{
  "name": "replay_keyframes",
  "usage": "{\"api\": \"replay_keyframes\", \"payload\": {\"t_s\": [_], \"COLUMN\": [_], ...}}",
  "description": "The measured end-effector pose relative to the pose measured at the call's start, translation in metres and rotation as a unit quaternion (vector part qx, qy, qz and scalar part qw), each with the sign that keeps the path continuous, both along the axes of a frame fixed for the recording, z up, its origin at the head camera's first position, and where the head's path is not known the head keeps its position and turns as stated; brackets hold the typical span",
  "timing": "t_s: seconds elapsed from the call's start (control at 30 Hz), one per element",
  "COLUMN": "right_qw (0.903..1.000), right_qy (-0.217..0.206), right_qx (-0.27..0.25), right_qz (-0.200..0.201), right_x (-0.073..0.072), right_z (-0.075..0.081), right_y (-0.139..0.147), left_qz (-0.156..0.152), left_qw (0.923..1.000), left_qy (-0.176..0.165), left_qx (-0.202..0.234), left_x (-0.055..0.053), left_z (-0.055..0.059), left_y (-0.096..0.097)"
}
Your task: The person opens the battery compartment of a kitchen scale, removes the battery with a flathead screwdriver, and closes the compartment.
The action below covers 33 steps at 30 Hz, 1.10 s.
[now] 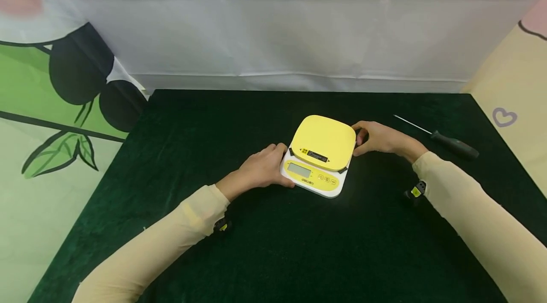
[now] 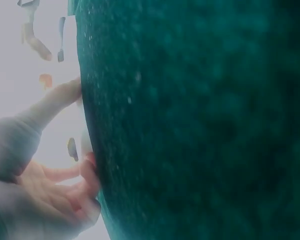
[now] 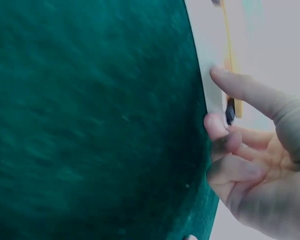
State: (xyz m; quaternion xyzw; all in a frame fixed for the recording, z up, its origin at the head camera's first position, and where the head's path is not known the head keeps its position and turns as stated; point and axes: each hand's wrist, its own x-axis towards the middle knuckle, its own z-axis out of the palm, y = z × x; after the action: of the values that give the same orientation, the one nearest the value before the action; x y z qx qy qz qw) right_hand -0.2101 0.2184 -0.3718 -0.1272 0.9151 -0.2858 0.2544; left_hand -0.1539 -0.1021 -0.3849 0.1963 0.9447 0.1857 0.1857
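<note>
A yellow and white kitchen scale [image 1: 326, 139] lies slightly turned on the dark green cloth, its display and buttons on the near side. My left hand [image 1: 266, 165] holds its left edge, thumb at the near left corner and fingers along the side. At the far right corner my right hand [image 1: 378, 137] grips the scale between thumb and curled fingers. In the right wrist view the thumb lies against the white side of the base [image 3: 204, 47], with fingertips round the corner. Glare washes out most of the scale in the left wrist view, beside the left hand [image 2: 52, 195].
A screwdriver [image 1: 455, 145] with a dark handle lies to the right, beyond the right forearm, its tip pointing away to the left. The green cloth [image 1: 299, 246] covers the table. A white curtain [image 1: 273, 32] hangs behind it, with printed panels at both sides.
</note>
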Motion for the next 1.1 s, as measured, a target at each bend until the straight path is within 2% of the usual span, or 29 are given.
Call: {"api": "replay_keyframes", "payload": {"t_s": [0.3, 0.43, 0.57, 0.77, 1.1], "right_qw": [0.9959, 0.9918, 0.9858, 0.9833, 0.9879], "right_qy": [-0.009, -0.026, -0.046, -0.057, -0.066], "right_qx": [-0.041, -0.061, -0.088, -0.094, -0.083], "right_qz": [-0.08, -0.109, -0.135, -0.145, -0.114], "right_x": [0.03, 0.04, 0.047, 0.047, 0.03], "right_z": [-0.005, -0.007, -0.009, -0.007, 0.003], "right_y": [-0.009, -0.013, -0.017, -0.016, -0.006], "left_qz": [-0.042, -0.068, -0.086, -0.089, -0.069], "left_qw": [0.9982, 0.9963, 0.9949, 0.9945, 0.9957], "left_qy": [-0.043, -0.052, -0.052, -0.045, -0.017], "left_qx": [0.008, 0.004, 0.006, 0.031, 0.06], "left_x": [-0.014, -0.024, -0.028, -0.025, -0.009], "left_z": [0.0, 0.0, -0.002, -0.004, -0.003], "left_y": [-0.011, -0.014, -0.015, -0.015, -0.001]}}
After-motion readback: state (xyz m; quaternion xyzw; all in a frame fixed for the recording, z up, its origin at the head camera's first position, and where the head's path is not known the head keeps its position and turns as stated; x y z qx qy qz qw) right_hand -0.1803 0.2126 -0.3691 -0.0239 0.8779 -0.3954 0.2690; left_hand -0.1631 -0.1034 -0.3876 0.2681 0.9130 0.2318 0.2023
